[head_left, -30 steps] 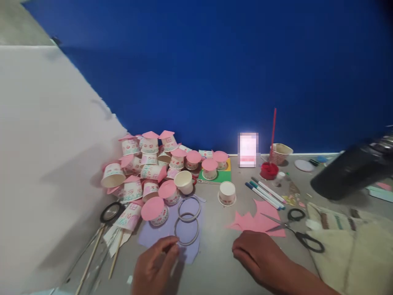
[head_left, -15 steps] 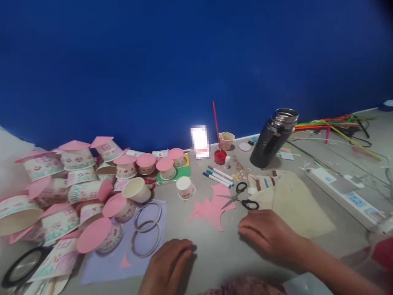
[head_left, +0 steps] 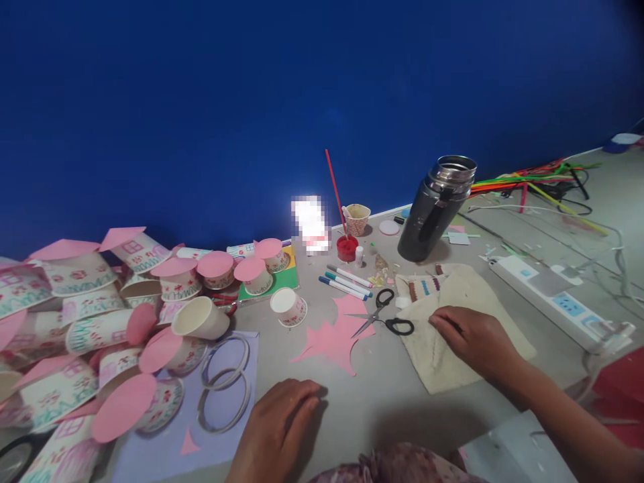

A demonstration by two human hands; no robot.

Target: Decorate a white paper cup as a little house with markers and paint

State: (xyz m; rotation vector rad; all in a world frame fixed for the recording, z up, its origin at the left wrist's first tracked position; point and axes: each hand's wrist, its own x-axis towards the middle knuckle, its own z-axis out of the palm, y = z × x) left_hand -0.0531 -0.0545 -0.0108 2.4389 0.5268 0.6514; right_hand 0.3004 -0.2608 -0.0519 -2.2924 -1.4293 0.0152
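My left hand (head_left: 282, 426) rests on the grey table with loosely curled fingers, and nothing shows in it. Above the cream cloth (head_left: 447, 362), my right hand (head_left: 477, 342) has its fingers pressed together; I see nothing between them. Left of that hand, black-handled scissors (head_left: 375, 315) lie spread over a pink paper scrap (head_left: 327, 339). A small white paper cup (head_left: 288, 307) stands upside down beyond my left hand. Two grey tape rings (head_left: 224, 402) overlap on a lilac sheet (head_left: 141, 456), left of my left hand.
Decorated paper cups with pink paper roofs (head_left: 123, 408) crowd the left side. Several markers (head_left: 345, 287), a red glue pot (head_left: 347, 248) and an open dark flask (head_left: 427, 221) stand or lie behind. A power strip (head_left: 548, 295) runs along the right.
My right hand has moved right and away from me, from the bare table to over the cloth. My left hand keeps its curled pose. The whole view has shifted slightly.
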